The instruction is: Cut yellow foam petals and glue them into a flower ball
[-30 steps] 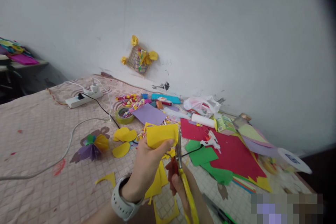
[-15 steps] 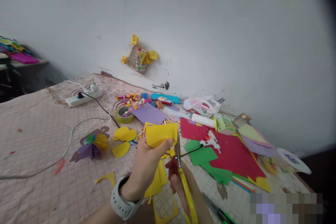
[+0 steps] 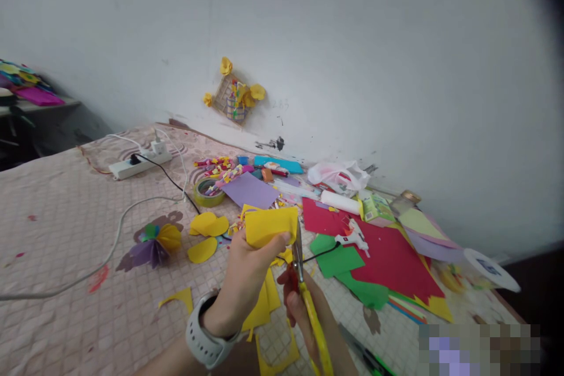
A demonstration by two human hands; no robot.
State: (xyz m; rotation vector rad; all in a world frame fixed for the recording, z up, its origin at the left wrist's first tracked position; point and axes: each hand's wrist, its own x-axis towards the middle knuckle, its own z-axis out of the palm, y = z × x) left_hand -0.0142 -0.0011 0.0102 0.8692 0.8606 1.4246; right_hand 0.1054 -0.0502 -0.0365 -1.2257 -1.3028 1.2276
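Observation:
My left hand (image 3: pixel 252 273), with a white watch on its wrist, pinches a yellow piece of paper (image 3: pixel 269 226) that looks folded. In my right hand (image 3: pixel 304 308) is a pair of scissors (image 3: pixel 314 317) with yellow handles, blades pointing up along the paper's right edge. Whether the blades are biting into the paper I cannot tell. More yellow paper (image 3: pixel 259 308) lies beneath my hands. Cut yellow rounded pieces (image 3: pixel 208 224) rest to the left, near a purple and yellow paper flower (image 3: pixel 158 244).
A glue gun (image 3: pixel 352 238) lies on red paper (image 3: pixel 392 258), beside green paper (image 3: pixel 337 255). A roll of tape (image 3: pixel 209 192) sits behind my left hand. A power strip (image 3: pixel 141 164) and its cords cross the left side. A green-edged cutter (image 3: pixel 368 358) lies at the front.
Almost nothing differs. Both hands, the yellow paper and the scissors hold nearly the same position; the view shifts very slightly.

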